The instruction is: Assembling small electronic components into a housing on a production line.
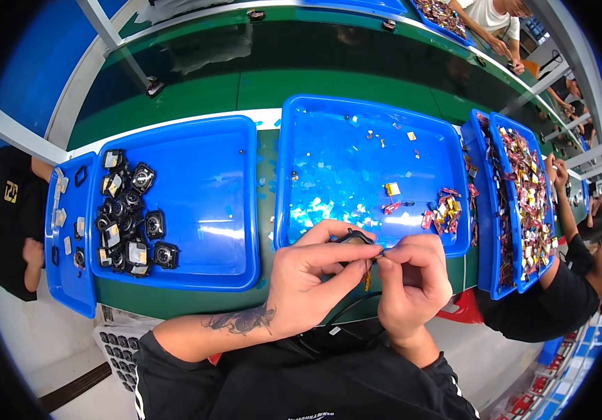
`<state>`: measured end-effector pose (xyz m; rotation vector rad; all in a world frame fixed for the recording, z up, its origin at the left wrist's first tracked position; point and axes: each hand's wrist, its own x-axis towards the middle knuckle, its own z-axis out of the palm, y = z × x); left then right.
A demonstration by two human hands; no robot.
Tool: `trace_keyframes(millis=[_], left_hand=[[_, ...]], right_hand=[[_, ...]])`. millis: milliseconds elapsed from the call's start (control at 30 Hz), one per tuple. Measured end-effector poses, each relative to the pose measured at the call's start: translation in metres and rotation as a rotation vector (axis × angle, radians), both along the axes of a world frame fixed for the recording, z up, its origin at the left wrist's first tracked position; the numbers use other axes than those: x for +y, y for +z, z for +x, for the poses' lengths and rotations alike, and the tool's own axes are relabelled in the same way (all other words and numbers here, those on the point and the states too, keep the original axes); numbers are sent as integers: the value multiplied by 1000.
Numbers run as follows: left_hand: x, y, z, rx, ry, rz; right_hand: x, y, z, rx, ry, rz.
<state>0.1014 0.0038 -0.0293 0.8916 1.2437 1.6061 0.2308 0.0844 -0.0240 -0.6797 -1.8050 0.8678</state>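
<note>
My left hand (pixel 318 276) is closed around a black watch case (pixel 357 238), held above the near edge of the middle tray. My right hand (pixel 416 280) meets it there, thumb and forefinger pinched at the case's right edge on something too small to make out. A narrow yellow-orange strip (pixel 368 281) hangs below the fingers. Left of my hands, several black watch cases (pixel 131 203), some with pale pads, lie heaped in a blue tray (pixel 210 273). Beyond my right hand, a small pile of red and yellow parts (pixel 446 210) lies in the middle blue tray (pixel 385 112).
Two blue trays on the right hold many red, silver and yellow parts (pixel 525 189). A narrow blue tray (pixel 73 294) stands far left. Behind the trays runs a green conveyor belt (pixel 259 87) with a few small pieces. Other people work at left, right and far right.
</note>
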Motion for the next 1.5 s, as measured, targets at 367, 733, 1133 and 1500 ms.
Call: trace_keyframes(millis=[367, 733, 1133, 1500], left_hand=[[1, 2, 1, 117, 22, 79], [0, 7, -2, 294, -1, 150], [-1, 2, 0, 372, 54, 242], [-2, 6, -2, 230, -25, 123]], right_hand=[[-7, -3, 4, 83, 28, -130], [-5, 0, 12, 309, 298, -567], [-4, 4, 10, 386, 392, -848], [-2, 1, 14, 396, 422, -741]])
